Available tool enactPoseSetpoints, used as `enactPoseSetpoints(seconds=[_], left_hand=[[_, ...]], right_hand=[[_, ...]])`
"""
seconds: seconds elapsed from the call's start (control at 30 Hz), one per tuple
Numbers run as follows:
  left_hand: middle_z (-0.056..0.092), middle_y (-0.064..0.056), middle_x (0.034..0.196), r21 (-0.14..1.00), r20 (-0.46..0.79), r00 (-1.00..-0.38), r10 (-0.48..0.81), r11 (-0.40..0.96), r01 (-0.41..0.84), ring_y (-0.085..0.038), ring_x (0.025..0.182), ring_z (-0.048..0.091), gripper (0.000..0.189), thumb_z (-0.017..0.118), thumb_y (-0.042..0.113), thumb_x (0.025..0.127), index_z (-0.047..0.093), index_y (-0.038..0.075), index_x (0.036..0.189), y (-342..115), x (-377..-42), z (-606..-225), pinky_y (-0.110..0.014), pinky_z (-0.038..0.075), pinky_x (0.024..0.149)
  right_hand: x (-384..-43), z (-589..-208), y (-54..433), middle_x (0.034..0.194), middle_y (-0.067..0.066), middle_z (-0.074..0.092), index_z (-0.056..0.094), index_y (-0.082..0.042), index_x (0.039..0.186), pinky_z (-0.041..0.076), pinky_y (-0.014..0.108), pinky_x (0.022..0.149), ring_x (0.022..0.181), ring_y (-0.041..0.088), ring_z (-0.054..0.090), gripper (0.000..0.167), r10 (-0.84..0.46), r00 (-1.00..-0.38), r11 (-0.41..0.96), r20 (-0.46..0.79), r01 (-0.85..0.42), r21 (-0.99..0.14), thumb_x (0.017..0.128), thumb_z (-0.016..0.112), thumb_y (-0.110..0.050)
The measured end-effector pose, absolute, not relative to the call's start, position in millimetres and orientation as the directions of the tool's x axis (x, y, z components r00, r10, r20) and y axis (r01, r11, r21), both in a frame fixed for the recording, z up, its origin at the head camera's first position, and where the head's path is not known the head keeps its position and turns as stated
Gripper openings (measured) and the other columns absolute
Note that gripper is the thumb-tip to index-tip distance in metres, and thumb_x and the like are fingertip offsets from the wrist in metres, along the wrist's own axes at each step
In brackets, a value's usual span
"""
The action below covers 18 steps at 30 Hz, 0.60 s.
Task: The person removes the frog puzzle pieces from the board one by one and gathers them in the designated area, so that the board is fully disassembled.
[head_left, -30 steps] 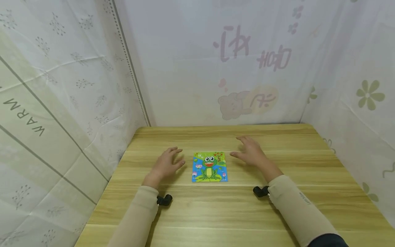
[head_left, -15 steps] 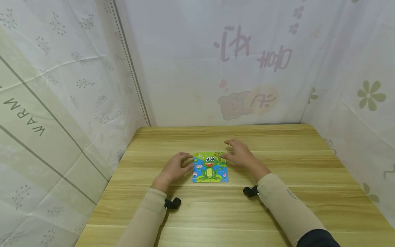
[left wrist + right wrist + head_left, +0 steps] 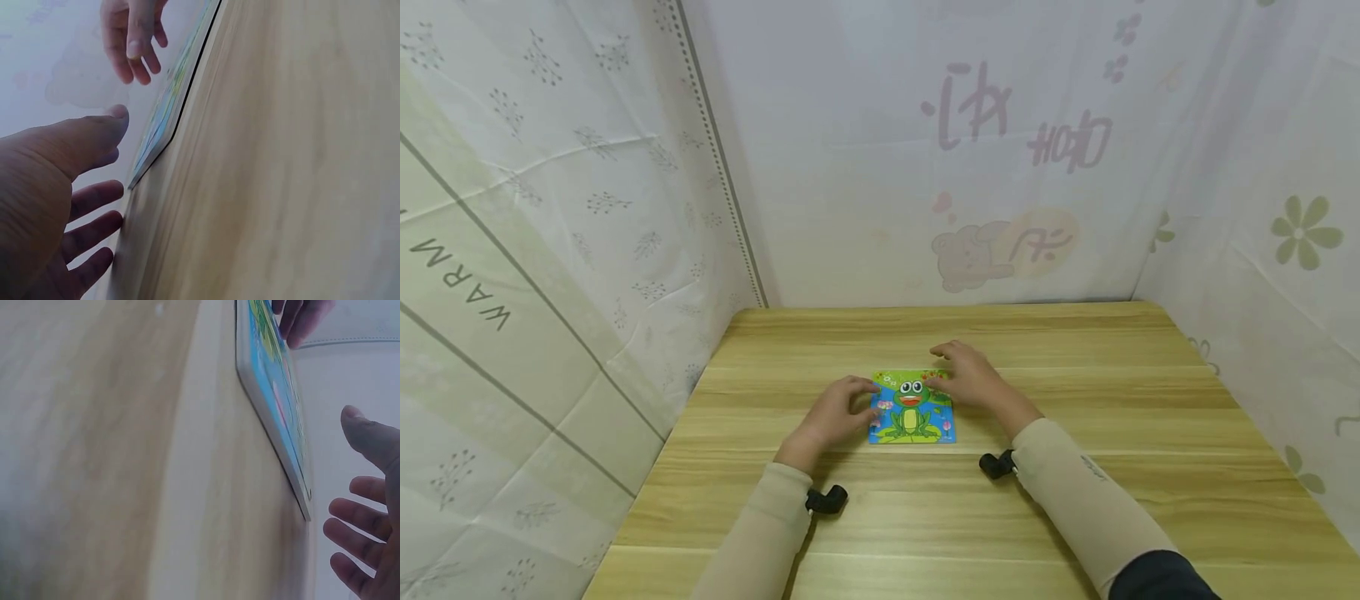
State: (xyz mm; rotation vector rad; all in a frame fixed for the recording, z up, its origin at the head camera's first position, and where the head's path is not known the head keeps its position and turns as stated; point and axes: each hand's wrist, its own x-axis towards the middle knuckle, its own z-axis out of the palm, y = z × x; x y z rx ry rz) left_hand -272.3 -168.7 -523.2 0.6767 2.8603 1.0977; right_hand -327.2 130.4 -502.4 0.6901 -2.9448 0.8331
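Observation:
A square frog picture puzzle board [image 3: 911, 421] lies flat on the wooden table, its green frog on a blue and green ground. My left hand [image 3: 832, 416] is at its left edge, thumb and fingers spread apart, the tips overlapping that edge in the head view. Over the upper right corner reaches my right hand [image 3: 973, 377], fingers extended and thumb above the picture. In the left wrist view the thumb [image 3: 94, 140] stands just off the board's side. The right wrist view has the right fingers [image 3: 359, 531] beside the board's edge, holding nothing.
The wooden table [image 3: 1060, 350] has a back edge against a pale printed curtain [image 3: 850, 167]. More patterned curtain hangs at the left and right. Small black wrist cameras [image 3: 827, 500] sit on both beige sleeves [image 3: 1090, 492].
Both hands have moved inward toward the puzzle board, the left hand rightward and the right hand leftward, until they overlap its edges. The board has stayed in place.

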Motion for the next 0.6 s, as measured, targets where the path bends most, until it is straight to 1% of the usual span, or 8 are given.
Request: enactPoseSetpoints(seconds=[0.13, 0.27, 0.47, 0.6], left_hand=[[0.061, -0.006, 0.145, 0.629, 0.144, -0.907, 0.397, 0.671, 0.393, -0.032, 0.138, 0.052, 0.044, 0.08, 0.032, 0.096, 0.07, 0.014, 0.135, -166.0, -271.0, -525.2, -0.052, 0.038, 0.119], [0.06, -0.008, 0.146, 0.6, 0.16, -0.899, 0.408, 0.683, 0.416, -0.035, 0.138, 0.052, 0.045, 0.08, 0.035, 0.096, 0.07, 0.014, 0.135, -164.3, -268.9, -526.4, -0.055, 0.039, 0.117], [0.057, -0.008, 0.149, 0.574, 0.163, -0.899, 0.407, 0.702, 0.421, -0.037, 0.139, 0.05, 0.046, 0.08, 0.038, 0.095, 0.071, 0.017, 0.134, -163.2, -266.6, -528.2, -0.058, 0.039, 0.116], [0.056, -0.008, 0.15, 0.568, 0.167, -0.899, 0.406, 0.705, 0.424, -0.037, 0.14, 0.049, 0.044, 0.08, 0.039, 0.095, 0.072, 0.017, 0.133, -162.8, -266.3, -529.3, -0.059, 0.039, 0.116]], right_hand=[[-329.4, -502.3, 124.9, 0.138, 0.008, 0.061, 0.06, -0.008, 0.144, 0.046, 0.053, 0.109, 0.127, 0.03, 0.058, 0.062, -0.439, -0.892, 0.753, 0.104, -0.429, -0.499, 0.095, 0.079, -0.042], [-330.9, -503.5, 118.9, 0.128, 0.007, 0.064, 0.065, -0.006, 0.138, 0.052, 0.046, 0.102, 0.118, 0.027, 0.062, 0.054, -0.46, -0.883, 0.738, 0.09, -0.437, -0.514, 0.095, 0.08, -0.036], [-330.4, -501.2, 109.2, 0.113, 0.003, 0.066, 0.071, -0.007, 0.126, 0.054, 0.042, 0.096, 0.106, 0.022, 0.064, 0.041, -0.493, -0.866, 0.727, 0.083, -0.463, -0.507, 0.095, 0.082, -0.03], [-330.9, -498.0, 101.6, 0.107, 0.0, 0.065, 0.073, -0.008, 0.123, 0.055, 0.04, 0.092, 0.1, 0.019, 0.062, 0.036, -0.501, -0.863, 0.735, 0.066, -0.465, -0.493, 0.095, 0.082, -0.029]])
